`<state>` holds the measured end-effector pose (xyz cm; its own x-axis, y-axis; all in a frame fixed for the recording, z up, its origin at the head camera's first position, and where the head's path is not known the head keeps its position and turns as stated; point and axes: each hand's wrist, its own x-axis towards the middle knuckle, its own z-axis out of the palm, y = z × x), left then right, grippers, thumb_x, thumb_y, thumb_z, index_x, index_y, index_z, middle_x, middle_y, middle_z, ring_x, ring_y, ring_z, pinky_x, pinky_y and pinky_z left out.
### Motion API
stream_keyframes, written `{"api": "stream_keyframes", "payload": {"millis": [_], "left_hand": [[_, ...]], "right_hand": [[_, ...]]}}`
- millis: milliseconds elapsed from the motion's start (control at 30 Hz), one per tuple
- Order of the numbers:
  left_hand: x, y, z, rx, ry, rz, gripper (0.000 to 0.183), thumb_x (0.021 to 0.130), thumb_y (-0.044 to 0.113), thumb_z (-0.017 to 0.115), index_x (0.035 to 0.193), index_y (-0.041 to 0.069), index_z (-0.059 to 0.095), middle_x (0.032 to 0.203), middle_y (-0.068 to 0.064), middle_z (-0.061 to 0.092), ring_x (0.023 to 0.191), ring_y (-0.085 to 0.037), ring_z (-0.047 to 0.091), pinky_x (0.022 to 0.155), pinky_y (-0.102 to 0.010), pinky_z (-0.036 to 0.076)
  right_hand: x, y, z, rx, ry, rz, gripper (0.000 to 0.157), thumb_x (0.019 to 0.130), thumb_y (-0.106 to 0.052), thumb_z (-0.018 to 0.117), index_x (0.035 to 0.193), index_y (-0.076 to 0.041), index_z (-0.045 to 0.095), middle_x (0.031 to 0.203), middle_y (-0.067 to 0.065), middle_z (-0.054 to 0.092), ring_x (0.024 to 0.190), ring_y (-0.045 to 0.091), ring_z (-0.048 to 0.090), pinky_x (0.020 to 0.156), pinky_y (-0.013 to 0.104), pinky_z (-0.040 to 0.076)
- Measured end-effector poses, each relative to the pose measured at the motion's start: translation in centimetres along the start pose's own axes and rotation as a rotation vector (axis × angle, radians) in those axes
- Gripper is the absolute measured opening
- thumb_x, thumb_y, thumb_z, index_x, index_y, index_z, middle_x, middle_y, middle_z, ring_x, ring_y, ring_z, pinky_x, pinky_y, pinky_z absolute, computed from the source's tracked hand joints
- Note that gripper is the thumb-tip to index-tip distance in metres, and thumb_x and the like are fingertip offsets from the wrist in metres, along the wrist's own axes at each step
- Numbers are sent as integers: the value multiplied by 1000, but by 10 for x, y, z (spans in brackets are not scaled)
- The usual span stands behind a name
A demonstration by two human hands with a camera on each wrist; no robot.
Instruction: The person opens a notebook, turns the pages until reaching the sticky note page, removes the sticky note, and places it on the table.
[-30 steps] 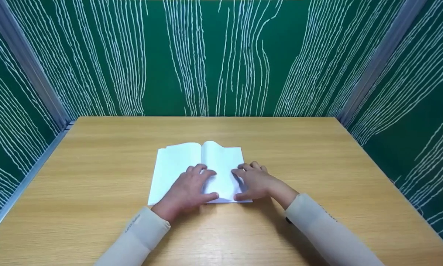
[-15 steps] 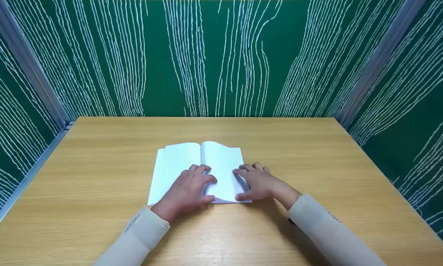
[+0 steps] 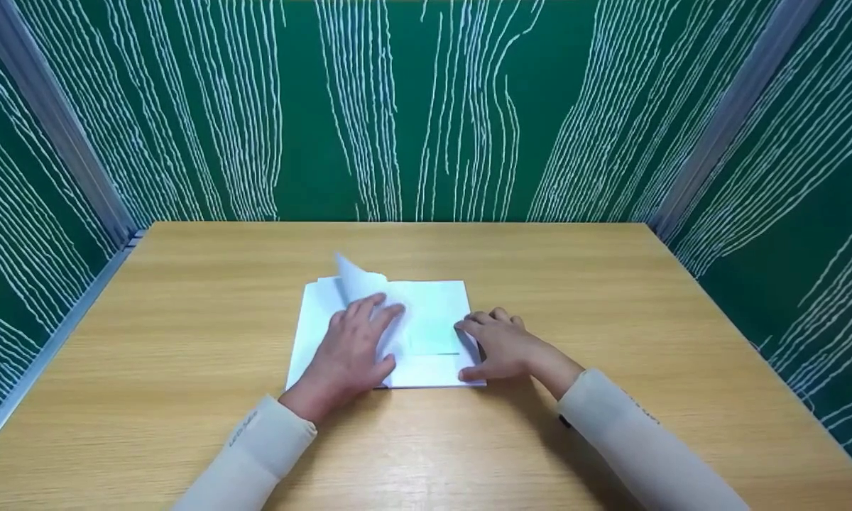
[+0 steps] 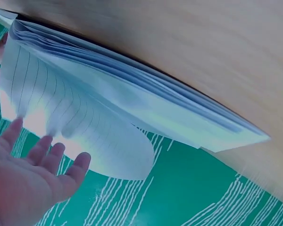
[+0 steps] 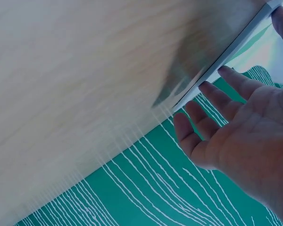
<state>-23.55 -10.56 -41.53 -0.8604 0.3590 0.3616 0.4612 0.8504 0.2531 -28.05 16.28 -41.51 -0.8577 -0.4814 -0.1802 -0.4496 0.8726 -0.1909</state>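
An open notebook (image 3: pixel 433 370) with white pages lies in the middle of the table. Its lifted leaf (image 3: pixel 357 282) curves up over the left half; in the left wrist view this lined leaf (image 4: pixel 61 101) bends with the fingertips against it. My left hand (image 3: pixel 348 348) pushes that leaf leftward with loosely spread fingers. Now exposed, the right page bears a pale green rectangle (image 3: pixel 433 330), partly edged by a dark line. My right hand (image 3: pixel 504 348) rests at the notebook's right edge, fingers spread and thumb near the lower corner. In the right wrist view its fingers (image 5: pixel 236 82) touch the edge.
The wooden table (image 3: pixel 206 305) extends around the notebook on all sides. Green panels (image 3: pixel 426 113) with white wavy lines stand behind it and at both sides, joined by grey metal posts (image 3: pixel 738 106).
My left hand has moved left, carrying a leaf from the right side over toward the left. The page with the pale green rectangle has come into sight. My right hand has shifted slightly right.
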Motion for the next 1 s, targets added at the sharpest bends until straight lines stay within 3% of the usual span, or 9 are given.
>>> {"api": "stream_keyframes", "payload": {"millis": [200,300,400,533,667,833,1000], "left_hand": [[1,-7,-8,8,107,-5,87,72,39,75,147,27,31,152,-7,33,138,-28,36,109,-55,32],[2,-10,-13,75,159,-13,81,71,44,74,142,24,40,145,-7,43,134,-29,39,107,-59,30],[1,-14,-18,127,175,-52,65,71,43,73,128,20,54,134,-8,52,129,-31,42,105,-61,30],[-1,-18,-23,171,134,-143,51,72,40,73,115,15,64,126,-11,58,123,-33,47,104,-62,29],[-4,-22,-28,233,39,-217,51,71,45,74,110,13,67,114,-11,64,114,-33,54,105,-66,26],[-6,-24,-33,266,-2,-237,49,71,51,71,101,12,71,102,-10,70,113,-33,56,105,-66,26],[-8,-26,-33,248,-8,-245,44,72,52,70,91,13,74,86,-8,70,99,-29,60,103,-62,29]], "right_hand": [[3,-2,-1,-10,15,-2,83,75,-58,73,144,-22,44,150,8,41,130,31,35,104,53,30],[6,-4,0,-21,32,-5,80,76,-57,72,143,-21,45,148,9,43,129,32,37,103,54,30],[11,-7,2,-33,56,-10,74,80,-55,70,141,-19,47,145,10,47,128,32,39,102,55,32],[19,-14,4,-26,92,-12,66,83,-51,68,137,-17,51,140,9,51,125,31,43,101,54,36],[27,-22,6,-4,117,-38,59,86,-47,67,134,-15,54,135,8,55,121,29,50,100,52,39],[34,-28,7,-17,145,-81,52,87,-41,66,130,-14,58,126,6,60,111,23,58,94,50,45],[38,-31,8,-42,145,-76,50,88,-41,66,130,-16,59,128,5,60,118,24,56,97,52,44]]}}
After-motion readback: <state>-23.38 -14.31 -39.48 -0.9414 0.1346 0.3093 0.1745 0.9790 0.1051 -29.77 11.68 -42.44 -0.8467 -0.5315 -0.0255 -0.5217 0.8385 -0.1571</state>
